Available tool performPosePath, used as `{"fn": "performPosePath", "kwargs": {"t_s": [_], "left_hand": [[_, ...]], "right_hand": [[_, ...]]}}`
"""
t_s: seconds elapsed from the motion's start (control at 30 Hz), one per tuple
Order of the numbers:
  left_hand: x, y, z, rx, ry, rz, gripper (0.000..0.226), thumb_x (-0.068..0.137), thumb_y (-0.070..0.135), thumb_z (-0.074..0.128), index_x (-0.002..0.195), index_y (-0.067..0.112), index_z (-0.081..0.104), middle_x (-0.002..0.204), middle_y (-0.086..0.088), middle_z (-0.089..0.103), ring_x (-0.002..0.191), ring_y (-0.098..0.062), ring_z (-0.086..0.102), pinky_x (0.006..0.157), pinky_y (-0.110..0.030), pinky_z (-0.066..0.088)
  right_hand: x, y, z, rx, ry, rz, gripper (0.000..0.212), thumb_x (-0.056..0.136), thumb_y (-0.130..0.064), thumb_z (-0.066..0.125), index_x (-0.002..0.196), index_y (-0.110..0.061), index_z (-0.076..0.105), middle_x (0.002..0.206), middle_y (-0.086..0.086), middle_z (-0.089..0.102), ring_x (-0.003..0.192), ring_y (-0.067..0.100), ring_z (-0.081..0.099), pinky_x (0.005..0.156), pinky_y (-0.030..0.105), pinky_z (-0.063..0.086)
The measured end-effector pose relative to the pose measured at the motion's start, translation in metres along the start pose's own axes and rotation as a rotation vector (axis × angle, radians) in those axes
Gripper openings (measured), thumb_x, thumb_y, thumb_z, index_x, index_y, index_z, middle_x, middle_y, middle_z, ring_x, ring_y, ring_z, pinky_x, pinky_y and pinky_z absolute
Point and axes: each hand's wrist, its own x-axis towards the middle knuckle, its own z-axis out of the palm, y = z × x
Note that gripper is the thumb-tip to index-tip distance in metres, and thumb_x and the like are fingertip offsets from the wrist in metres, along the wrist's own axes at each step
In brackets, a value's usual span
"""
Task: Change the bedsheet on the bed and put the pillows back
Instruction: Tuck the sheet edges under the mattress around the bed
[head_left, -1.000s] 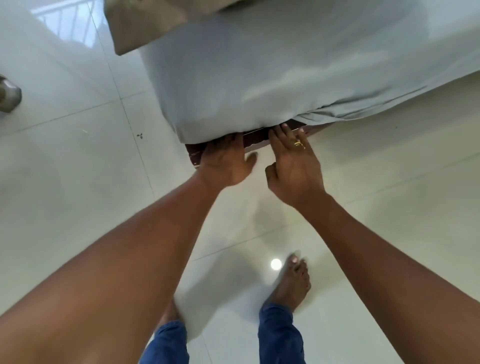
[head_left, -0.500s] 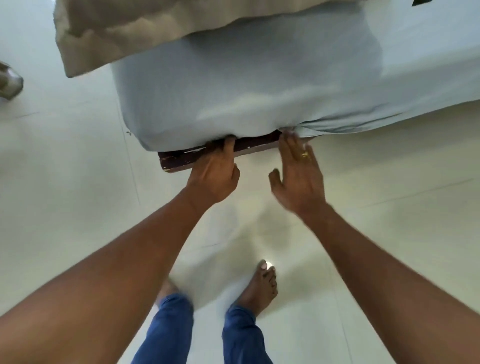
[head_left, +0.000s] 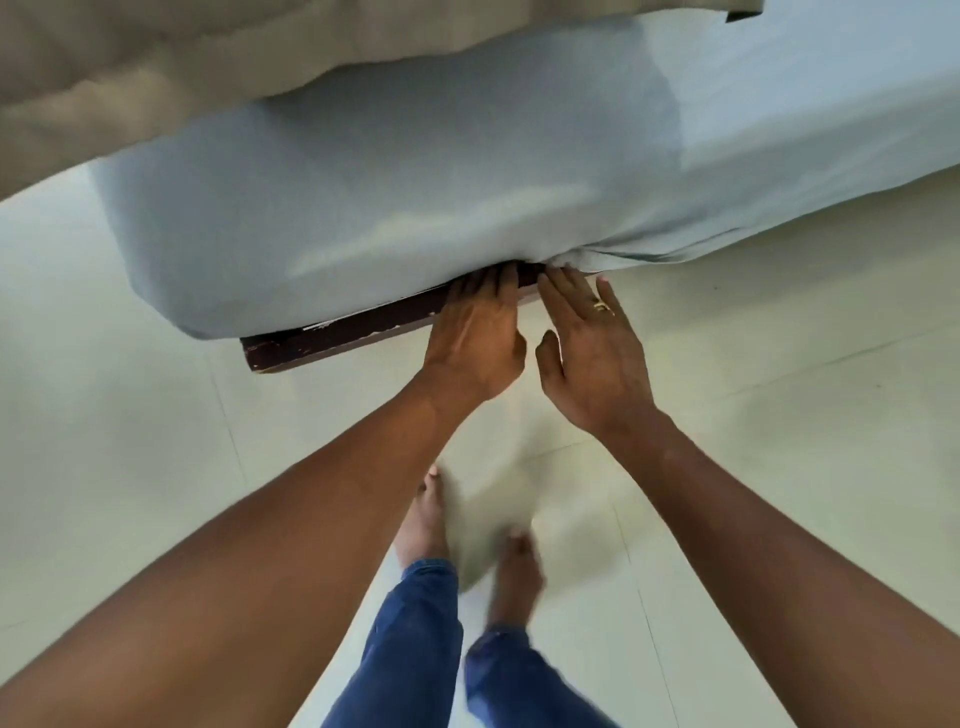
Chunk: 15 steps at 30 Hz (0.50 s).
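A pale blue bedsheet (head_left: 415, 197) covers the mattress, drawn over its side down to the dark wooden bed frame (head_left: 332, 340). My left hand (head_left: 475, 338) lies flat against the frame with straight fingers pushed up under the sheet's lower edge. Beside it, my right hand (head_left: 592, 348), with a ring on one finger, has straight fingers whose tips touch the bunched sheet edge (head_left: 613, 257). A beige pillow or cover (head_left: 130, 78) lies on the bed at the upper left, hanging over its edge.
Glossy white floor tiles (head_left: 779, 415) surround the bed. My bare feet (head_left: 426, 514) and blue jeans stand on the floor below my hands. To the right of my hands the sheet edge hangs loose and wrinkled along the bed's side.
Both hands have slid to the right along the bed frame, tucking the sheet. More of the dark frame shows at the left. My feet have stepped right too, and the view has shifted.
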Motion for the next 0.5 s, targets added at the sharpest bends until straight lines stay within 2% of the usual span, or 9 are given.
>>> {"fn": "performPosePath", "kwargs": {"t_s": [0.07, 0.1, 0.2, 0.23, 0.27, 0.33, 0.37, 0.43, 0.5], "left_hand": [[-0.002, 0.007, 0.002, 0.072, -0.032, -0.002, 0.083, 0.082, 0.024, 0.065, 0.153, -0.003, 0.030, 0.154, -0.022, 0.040, 0.142, -0.036, 0.038, 0.123, -0.045, 0.024], [-0.001, 0.009, 0.004, 0.089, -0.027, -0.013, 0.084, 0.083, 0.024, 0.064, 0.154, -0.003, 0.028, 0.156, -0.021, 0.037, 0.144, -0.036, 0.035, 0.124, -0.044, 0.022], [0.004, 0.016, 0.002, 0.045, 0.053, -0.081, 0.068, 0.083, 0.016, 0.060, 0.147, -0.002, 0.042, 0.143, -0.020, 0.053, 0.131, -0.036, 0.050, 0.115, -0.042, 0.035], [0.004, 0.021, 0.001, 0.035, 0.084, -0.105, 0.063, 0.083, 0.015, 0.059, 0.143, -0.001, 0.047, 0.136, -0.019, 0.058, 0.124, -0.036, 0.055, 0.109, -0.041, 0.041], [0.003, 0.025, 0.000, 0.034, 0.100, -0.122, 0.061, 0.083, 0.015, 0.058, 0.141, -0.002, 0.050, 0.132, -0.019, 0.061, 0.121, -0.035, 0.058, 0.106, -0.041, 0.044], [0.004, 0.031, 0.004, 0.040, 0.106, -0.133, 0.061, 0.083, 0.016, 0.058, 0.140, -0.004, 0.050, 0.131, -0.020, 0.063, 0.120, -0.035, 0.059, 0.105, -0.040, 0.046], [0.007, 0.033, 0.007, 0.033, 0.112, -0.130, 0.061, 0.081, 0.015, 0.058, 0.139, -0.004, 0.051, 0.130, -0.021, 0.063, 0.119, -0.036, 0.059, 0.106, -0.041, 0.045], [0.016, 0.037, 0.014, 0.018, 0.124, -0.132, 0.062, 0.077, 0.016, 0.058, 0.136, -0.003, 0.053, 0.128, -0.021, 0.063, 0.120, -0.038, 0.058, 0.108, -0.044, 0.043], [0.027, 0.043, 0.020, 0.035, 0.114, -0.169, 0.066, 0.075, 0.023, 0.063, 0.135, 0.000, 0.053, 0.131, -0.020, 0.060, 0.125, -0.039, 0.054, 0.113, -0.047, 0.036]], "right_hand": [[0.012, 0.021, -0.003, -0.090, -0.033, 0.051, 0.066, 0.087, -0.024, 0.043, 0.150, -0.003, 0.044, 0.156, 0.015, 0.045, 0.148, 0.030, 0.038, 0.124, 0.050, 0.026], [0.030, 0.028, -0.002, -0.110, -0.036, 0.085, 0.060, 0.087, -0.026, 0.042, 0.142, -0.005, 0.053, 0.147, 0.015, 0.054, 0.141, 0.032, 0.045, 0.121, 0.051, 0.029], [0.071, 0.035, 0.002, -0.045, 0.014, 0.216, 0.036, 0.088, -0.033, 0.041, 0.091, -0.014, 0.072, 0.096, 0.011, 0.074, 0.102, 0.035, 0.064, 0.109, 0.048, 0.041], [0.070, 0.036, 0.005, -0.050, -0.005, 0.182, 0.039, 0.088, -0.036, 0.041, 0.096, -0.015, 0.073, 0.101, 0.010, 0.074, 0.107, 0.033, 0.063, 0.113, 0.049, 0.038], [0.062, 0.038, 0.008, -0.063, -0.059, 0.138, 0.046, 0.088, -0.039, 0.042, 0.116, -0.015, 0.069, 0.122, 0.010, 0.070, 0.124, 0.031, 0.056, 0.120, 0.052, 0.029], [0.043, 0.047, 0.011, -0.092, -0.169, 0.054, 0.074, 0.084, -0.037, 0.051, 0.152, -0.011, 0.039, 0.158, 0.008, 0.040, 0.153, 0.028, 0.026, 0.127, 0.055, 0.006], [0.040, 0.052, 0.010, -0.077, -0.173, 0.030, 0.079, 0.083, -0.030, 0.056, 0.156, -0.011, 0.031, 0.162, 0.006, 0.034, 0.155, 0.027, 0.020, 0.127, 0.055, 0.003], [0.041, 0.055, 0.004, -0.033, -0.125, 0.017, 0.075, 0.085, -0.025, 0.057, 0.154, -0.009, 0.035, 0.159, 0.008, 0.040, 0.153, 0.028, 0.026, 0.127, 0.053, 0.006], [0.034, 0.051, -0.001, -0.013, -0.075, -0.013, 0.071, 0.085, -0.028, 0.044, 0.152, -0.003, 0.040, 0.156, 0.012, 0.043, 0.151, 0.029, 0.032, 0.127, 0.051, 0.014]]}}
